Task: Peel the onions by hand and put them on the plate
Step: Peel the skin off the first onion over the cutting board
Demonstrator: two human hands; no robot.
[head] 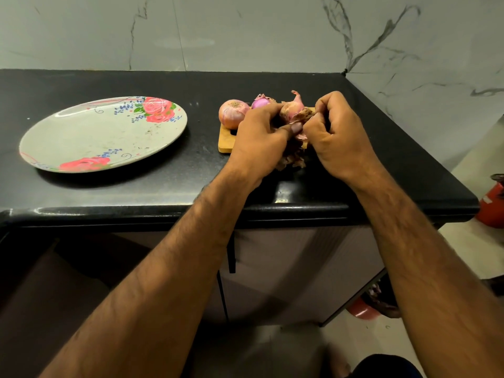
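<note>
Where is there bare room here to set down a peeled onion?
The flowered plate is bare. Black counter is free between it and the cutting board, and behind it. Crowded: around that board, two onions, loose peels, and left hand and right hand peeling a third onion.

Glossy black stone tabletop (109, 192) across the middle, pale marble wall (245, 31) with dark veins from 10 to 2 o'clock. Mauve-ish cabinet (286, 268) underneath at 6, cream floor tiles (469, 170) plus some red cylinder thing (491, 207) at 3.

Black counter (191, 173) bears a floral plate (103, 135) left; wooden board (226, 137), peel scraps (289, 160) right.
</note>
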